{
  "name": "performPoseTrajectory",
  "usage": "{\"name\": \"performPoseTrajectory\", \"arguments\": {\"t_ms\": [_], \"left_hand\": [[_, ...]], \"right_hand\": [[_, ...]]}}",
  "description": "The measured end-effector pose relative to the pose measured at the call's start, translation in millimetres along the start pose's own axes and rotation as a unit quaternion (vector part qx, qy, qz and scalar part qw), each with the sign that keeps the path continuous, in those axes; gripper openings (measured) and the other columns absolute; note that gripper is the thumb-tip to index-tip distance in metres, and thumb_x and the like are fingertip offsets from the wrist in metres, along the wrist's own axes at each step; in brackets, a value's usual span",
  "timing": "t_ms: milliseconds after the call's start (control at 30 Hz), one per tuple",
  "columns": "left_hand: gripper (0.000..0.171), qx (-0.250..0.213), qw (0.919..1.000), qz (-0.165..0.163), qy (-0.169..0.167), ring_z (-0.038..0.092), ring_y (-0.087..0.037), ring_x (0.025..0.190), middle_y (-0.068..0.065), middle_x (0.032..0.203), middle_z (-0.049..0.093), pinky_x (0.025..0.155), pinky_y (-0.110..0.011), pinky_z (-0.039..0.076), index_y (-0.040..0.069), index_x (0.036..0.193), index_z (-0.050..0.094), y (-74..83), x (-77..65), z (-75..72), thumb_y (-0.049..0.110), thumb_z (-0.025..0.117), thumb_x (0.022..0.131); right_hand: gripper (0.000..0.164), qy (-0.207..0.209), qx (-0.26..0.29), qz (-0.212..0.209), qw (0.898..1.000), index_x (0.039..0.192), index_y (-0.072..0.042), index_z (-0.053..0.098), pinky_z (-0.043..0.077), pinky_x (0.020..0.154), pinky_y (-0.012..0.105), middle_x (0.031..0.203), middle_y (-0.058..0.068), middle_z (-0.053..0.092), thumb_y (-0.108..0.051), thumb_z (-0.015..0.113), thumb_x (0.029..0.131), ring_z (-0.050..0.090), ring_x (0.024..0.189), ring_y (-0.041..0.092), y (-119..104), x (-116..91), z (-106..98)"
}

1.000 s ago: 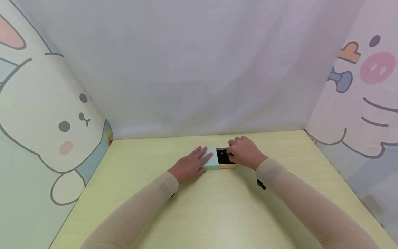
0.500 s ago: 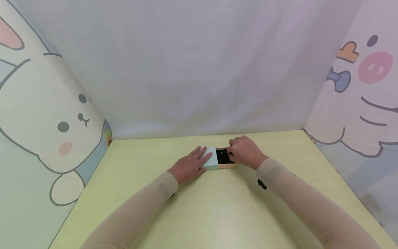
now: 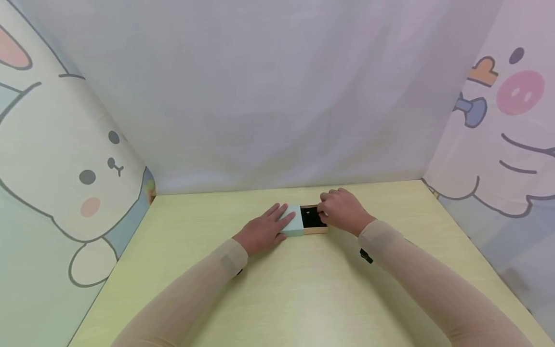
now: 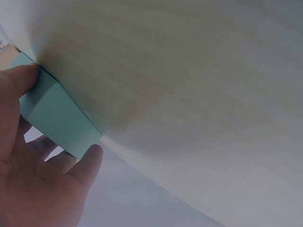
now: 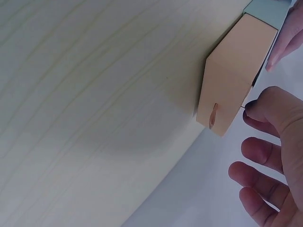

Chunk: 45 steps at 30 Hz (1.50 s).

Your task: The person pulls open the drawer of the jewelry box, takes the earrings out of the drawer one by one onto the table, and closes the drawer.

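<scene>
A small slide-out gift box lies at the back middle of the table. Its mint sleeve (image 3: 294,225) is at the left, and a peach drawer (image 5: 234,61) with a black lining (image 3: 311,220) sticks out at the right. A tiny silvery piece (image 3: 308,212) shows on the lining. My left hand (image 3: 261,233) grips the sleeve, its fingers spread over the top and the thumb on the near side. Over the drawer's right end, my right hand (image 3: 344,210) pinches thumb to index finger at a thin pin-like thing (image 5: 243,107) by the rim; I cannot tell what it is.
The pale wooden table (image 3: 286,299) runs up to a plain white curtain (image 3: 269,96) behind. Cartoon-printed cloths, one with a rabbit (image 3: 65,164) and one with a pink-nosed figure (image 3: 511,125), hang at the left and right sides. The drawer's end has a small slot (image 5: 213,116).
My right hand has edged slightly rightward over the drawer, its fingers still pinched. My left hand stays on the sleeve. The head view has shifted a little.
</scene>
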<state>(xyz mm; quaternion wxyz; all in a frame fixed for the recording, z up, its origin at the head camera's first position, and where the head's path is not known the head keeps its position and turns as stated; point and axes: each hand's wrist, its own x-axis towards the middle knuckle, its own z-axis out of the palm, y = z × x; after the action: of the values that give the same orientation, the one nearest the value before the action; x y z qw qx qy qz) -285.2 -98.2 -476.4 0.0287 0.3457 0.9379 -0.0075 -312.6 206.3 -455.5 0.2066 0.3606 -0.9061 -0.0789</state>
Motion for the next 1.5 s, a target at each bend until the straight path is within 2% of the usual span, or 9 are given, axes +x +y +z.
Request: {"name": "performPoseTrajectory", "arguments": {"t_ms": [733, 1500], "left_hand": [[0.073, -0.013, 0.9999, -0.002, 0.001, 0.029, -0.036, 0.186, -0.011, 0.198, 0.029, 0.134, -0.05, 0.057, 0.025, 0.188, 0.035, -1.8, 0.9, 1.9, 0.043, 0.063, 0.124], [0.074, -0.012, 0.9999, 0.005, 0.001, 0.029, -0.037, 0.186, -0.012, 0.199, 0.029, 0.136, -0.05, 0.055, 0.025, 0.189, 0.033, -3.1, 2.2, 2.4, 0.044, 0.062, 0.124]], "right_hand": [[0.019, 0.02, -0.001, 0.005, 1.0, 0.078, -0.019, 0.085, 0.043, 0.059, 0.029, 0.071, -0.003, 0.06, -0.011, 0.093, 0.093, 0.047, 0.06, 0.014, 2.1, -1.9, 0.0], [0.015, 0.001, -0.006, 0.021, 1.0, 0.082, -0.018, 0.088, 0.045, 0.061, 0.028, 0.074, -0.003, 0.065, -0.012, 0.093, 0.095, 0.049, 0.061, 0.013, 5.6, -6.3, -3.0]]}}
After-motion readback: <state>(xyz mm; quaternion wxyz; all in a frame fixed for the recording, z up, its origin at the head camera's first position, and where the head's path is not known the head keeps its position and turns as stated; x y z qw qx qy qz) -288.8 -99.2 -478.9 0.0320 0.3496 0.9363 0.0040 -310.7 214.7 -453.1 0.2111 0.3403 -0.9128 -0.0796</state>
